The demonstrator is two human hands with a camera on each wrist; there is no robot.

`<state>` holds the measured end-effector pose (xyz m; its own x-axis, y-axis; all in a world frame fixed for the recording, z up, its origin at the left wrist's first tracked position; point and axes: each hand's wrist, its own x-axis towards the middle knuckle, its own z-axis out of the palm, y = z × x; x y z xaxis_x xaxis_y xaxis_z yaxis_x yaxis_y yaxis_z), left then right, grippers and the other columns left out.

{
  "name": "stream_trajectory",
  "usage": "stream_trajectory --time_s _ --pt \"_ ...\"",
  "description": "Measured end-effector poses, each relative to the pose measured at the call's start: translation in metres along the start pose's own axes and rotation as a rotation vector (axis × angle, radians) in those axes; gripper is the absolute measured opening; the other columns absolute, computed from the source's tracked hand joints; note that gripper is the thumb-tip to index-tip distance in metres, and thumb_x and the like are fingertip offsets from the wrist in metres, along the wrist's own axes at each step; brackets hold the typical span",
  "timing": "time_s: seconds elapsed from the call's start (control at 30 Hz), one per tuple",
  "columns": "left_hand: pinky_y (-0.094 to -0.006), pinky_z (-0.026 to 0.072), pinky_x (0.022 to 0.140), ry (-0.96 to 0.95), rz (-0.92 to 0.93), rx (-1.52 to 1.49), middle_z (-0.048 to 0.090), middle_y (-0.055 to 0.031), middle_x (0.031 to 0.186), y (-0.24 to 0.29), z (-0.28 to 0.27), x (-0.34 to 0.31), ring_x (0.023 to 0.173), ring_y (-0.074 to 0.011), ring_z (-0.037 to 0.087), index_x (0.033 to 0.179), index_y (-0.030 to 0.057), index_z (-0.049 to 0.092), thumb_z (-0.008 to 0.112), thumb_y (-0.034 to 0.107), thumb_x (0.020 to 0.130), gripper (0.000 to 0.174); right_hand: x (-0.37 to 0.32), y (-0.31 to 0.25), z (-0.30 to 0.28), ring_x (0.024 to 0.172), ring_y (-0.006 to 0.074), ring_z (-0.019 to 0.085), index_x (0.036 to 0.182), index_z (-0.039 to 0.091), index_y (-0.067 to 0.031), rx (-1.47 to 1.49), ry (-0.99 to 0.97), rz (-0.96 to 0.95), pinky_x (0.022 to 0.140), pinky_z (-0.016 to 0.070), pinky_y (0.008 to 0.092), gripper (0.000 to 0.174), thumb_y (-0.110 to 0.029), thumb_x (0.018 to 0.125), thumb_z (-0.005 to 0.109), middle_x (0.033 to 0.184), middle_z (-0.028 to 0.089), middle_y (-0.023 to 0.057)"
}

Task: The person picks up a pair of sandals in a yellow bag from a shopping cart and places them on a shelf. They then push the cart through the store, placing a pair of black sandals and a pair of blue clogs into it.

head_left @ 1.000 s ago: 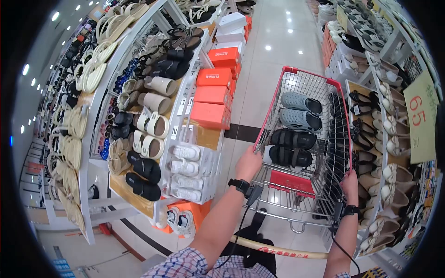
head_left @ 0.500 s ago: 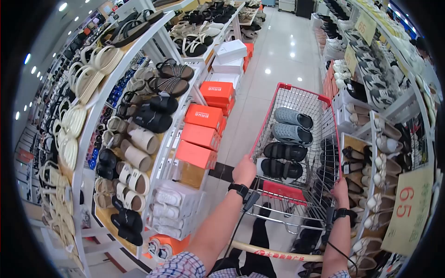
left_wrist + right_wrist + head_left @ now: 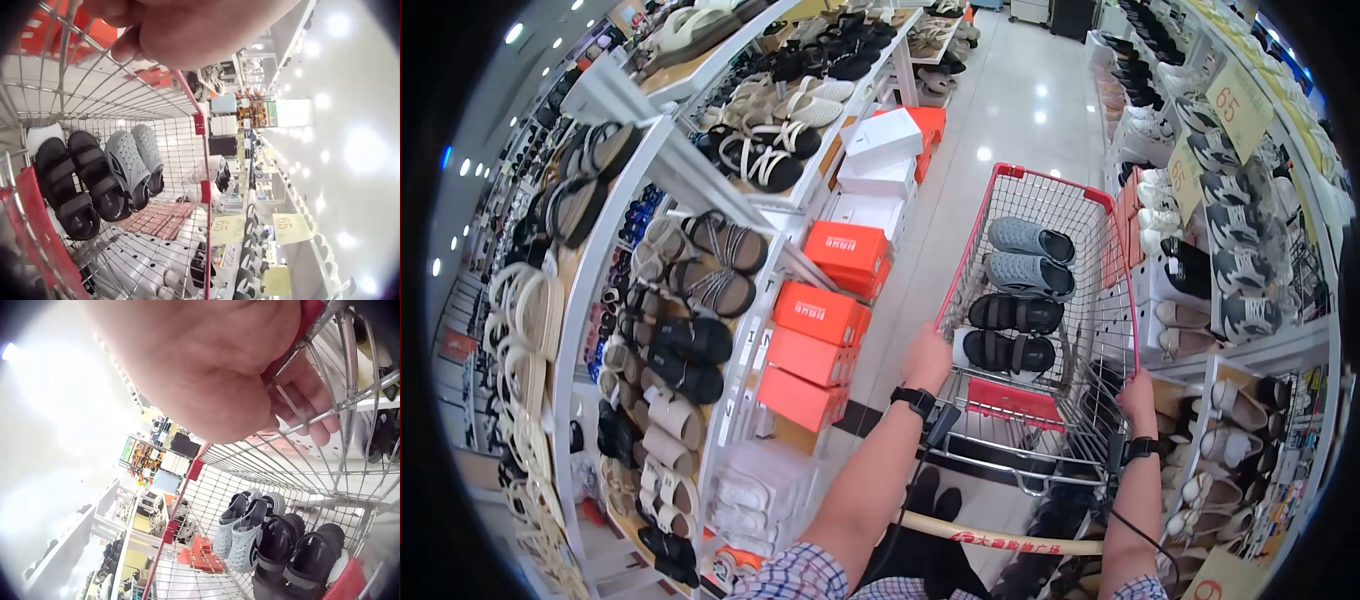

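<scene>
A wire shopping cart (image 3: 1098, 200) with red rims stands ahead of me in the head view. My left hand (image 3: 927, 358) grips its left side rim near the rear; my right hand (image 3: 1138, 400) holds the opposite rim. In the right wrist view, the fingers (image 3: 310, 400) of that hand curl down outside the wires. A pair of grey perforated clogs (image 3: 1028, 275) lies in the basket. Nearer to me sits a pair of black strapped sandals (image 3: 1012, 312), with something white partly hidden beside them. The cart's cream push handle (image 3: 1020, 541) crosses between my forearms.
Racks of sandals (image 3: 690, 340) line the left side, with orange shoeboxes (image 3: 810, 350) and white boxes (image 3: 880, 138) along the aisle. Shelves of shoes (image 3: 1238, 240) stand close on the right, carrying yellow price signs (image 3: 1238, 105). A shiny tiled floor (image 3: 1020, 90) runs ahead.
The racks and orange boxes have slid back toward me as the cart and I advance along the aisle. More of the aisle's far end shows. Both hands keep their hold on the rims.
</scene>
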<state>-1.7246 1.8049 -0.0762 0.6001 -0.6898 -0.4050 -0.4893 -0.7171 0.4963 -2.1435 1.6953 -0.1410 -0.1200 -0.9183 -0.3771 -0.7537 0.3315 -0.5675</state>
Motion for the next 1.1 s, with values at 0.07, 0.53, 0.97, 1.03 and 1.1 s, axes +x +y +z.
stream_trajectory --time_s 0.07,0.53,0.97,1.03,1.1 --pt "-0.0543 0.0467 0.082 -0.003 0.006 0.024 0.066 -0.0228 0.103 0.024 -0.005 0.03 0.101 -0.0435 0.061 0.114 0.0073 0.054 0.04 0.028 0.098 0.029 0.031 -0.019 -0.003 0.064 0.0319 0.065 0.097 0.051 0.0007 -0.034 0.015 0.004 0.053 0.0529 0.0413 0.01 -0.006 0.091 0.045 0.082 0.06 0.0198" --pt "-0.0545 0.0474 0.079 0.019 0.009 -0.005 0.065 -0.0226 0.104 0.192 -0.023 0.26 0.096 -0.0437 0.062 0.112 0.0097 0.056 0.044 0.024 0.095 0.025 0.264 -0.146 -0.01 0.052 0.0248 0.06 0.097 0.047 -0.0002 0.039 0.02 -0.036 0.046 0.0487 0.0379 0.005 -0.003 0.093 0.046 0.076 0.056 0.0141" --pt "-0.0546 0.0469 0.079 0.027 0.048 0.026 0.067 -0.0215 0.097 0.331 -0.042 0.463 0.093 -0.0434 0.063 0.113 0.0106 0.054 0.04 0.027 0.097 0.027 0.488 -0.242 -0.009 0.061 0.0278 0.06 0.101 0.049 0.0023 -0.209 0.283 -0.41 0.052 0.0489 0.0409 0.014 0.002 0.087 0.045 0.082 0.059 0.0186" --pt "-0.0546 0.0468 0.079 0.034 0.056 0.019 0.067 -0.0214 0.097 0.35 -0.047 0.499 0.093 -0.0435 0.063 0.112 0.0102 0.054 0.04 0.027 0.097 0.026 0.526 -0.28 -0.014 0.095 0.047 0.06 0.106 0.052 0.0068 0.049 0.1 -0.095 0.082 0.0482 0.0497 0.023 -0.001 0.084 0.049 0.098 0.062 0.0319" --pt "-0.0546 0.0468 0.079 0.037 0.063 0.006 0.067 -0.0212 0.097 0.376 -0.053 0.537 0.094 -0.0436 0.063 0.11 0.0098 0.054 0.04 0.027 0.097 0.026 0.556 -0.324 -0.024 0.096 0.0468 0.06 0.104 0.052 0.007 -0.038 0.092 -0.074 0.082 0.0481 0.0492 0.022 -0.001 0.084 0.051 0.098 0.061 0.0323"
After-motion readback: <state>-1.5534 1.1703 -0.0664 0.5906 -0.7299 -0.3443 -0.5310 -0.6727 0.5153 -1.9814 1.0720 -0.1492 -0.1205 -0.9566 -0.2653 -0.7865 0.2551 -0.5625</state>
